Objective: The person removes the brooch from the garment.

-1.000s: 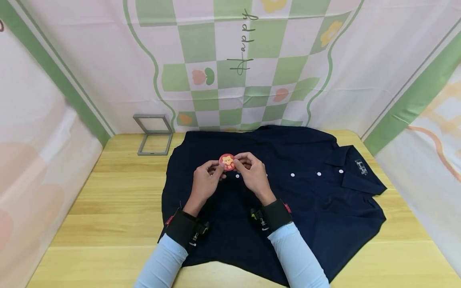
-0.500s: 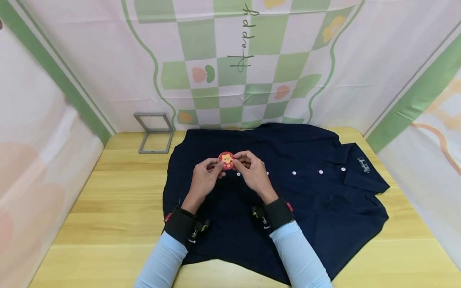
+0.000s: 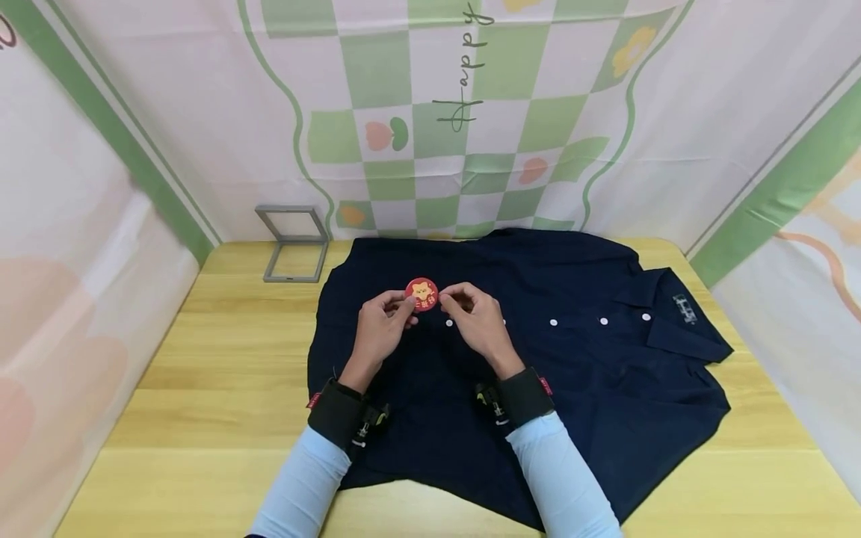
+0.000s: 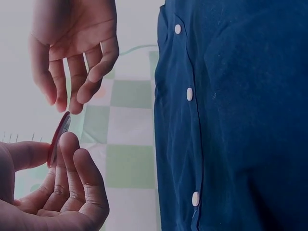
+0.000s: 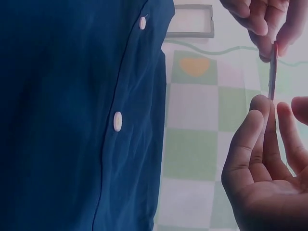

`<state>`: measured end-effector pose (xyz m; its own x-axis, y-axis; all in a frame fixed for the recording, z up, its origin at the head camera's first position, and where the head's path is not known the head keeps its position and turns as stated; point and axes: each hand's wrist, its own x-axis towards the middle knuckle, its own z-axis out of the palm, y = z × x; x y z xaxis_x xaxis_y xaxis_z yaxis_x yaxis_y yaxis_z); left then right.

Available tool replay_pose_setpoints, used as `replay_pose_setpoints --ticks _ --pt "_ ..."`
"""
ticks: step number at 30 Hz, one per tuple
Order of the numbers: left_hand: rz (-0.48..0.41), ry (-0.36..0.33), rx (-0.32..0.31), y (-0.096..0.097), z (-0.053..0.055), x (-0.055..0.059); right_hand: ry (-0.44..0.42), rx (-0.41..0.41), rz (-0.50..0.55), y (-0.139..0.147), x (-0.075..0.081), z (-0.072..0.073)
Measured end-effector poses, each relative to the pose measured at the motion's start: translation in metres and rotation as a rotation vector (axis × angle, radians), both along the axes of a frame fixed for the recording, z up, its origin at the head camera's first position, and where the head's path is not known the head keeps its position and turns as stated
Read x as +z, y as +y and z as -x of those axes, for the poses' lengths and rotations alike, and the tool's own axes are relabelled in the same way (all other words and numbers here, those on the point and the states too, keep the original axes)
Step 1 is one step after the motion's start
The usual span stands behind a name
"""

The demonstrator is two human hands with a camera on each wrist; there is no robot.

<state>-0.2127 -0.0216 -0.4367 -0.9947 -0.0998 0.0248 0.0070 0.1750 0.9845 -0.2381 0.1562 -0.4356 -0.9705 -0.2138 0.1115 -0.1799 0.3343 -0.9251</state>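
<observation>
A round red badge [image 3: 421, 294] with a yellow star figure is held above the dark navy shirt [image 3: 578, 388]. My left hand [image 3: 380, 329] pinches it between thumb and fingers, its printed face up in the head view. Seen edge-on in the left wrist view, the badge [image 4: 58, 137] has a silvery back. My right hand [image 3: 476, 317] is at the badge's right edge. Its thumb stands off the badge in the right wrist view, where the fingertips [image 5: 260, 102] lie close to the lower edge; contact is unclear. White buttons [image 3: 554, 323] run along the shirt's placket.
A grey hinged frame [image 3: 296, 259] stands opened at the table's back left. The wooden table [image 3: 222, 359] extends around the shirt. Behind and at both sides hang printed curtains [image 3: 440, 127]. The shirt's collar [image 3: 686, 314] points right.
The right hand's thumb and fingers have come off the badge and shifted slightly right. The left hand keeps hold of the badge, which now shows more of its face. The head view has shifted slightly.
</observation>
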Motion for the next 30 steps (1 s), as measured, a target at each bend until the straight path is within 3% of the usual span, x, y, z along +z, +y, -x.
replay_pose_setpoints --ticks 7,19,26,30 --pt "0.004 -0.01 0.07 -0.019 -0.005 0.003 0.066 0.085 -0.065 -0.023 0.003 0.004" --pt "0.03 -0.088 0.19 -0.049 -0.021 -0.006 0.136 0.214 -0.107 -0.048 0.008 0.005" --pt "0.085 -0.077 0.327 -0.08 -0.014 -0.011 0.164 0.288 -0.114 -0.073 0.001 0.002" --pt "0.075 -0.094 0.4 -0.099 -0.012 -0.012 0.151 0.335 -0.133 -0.09 -0.003 -0.002"
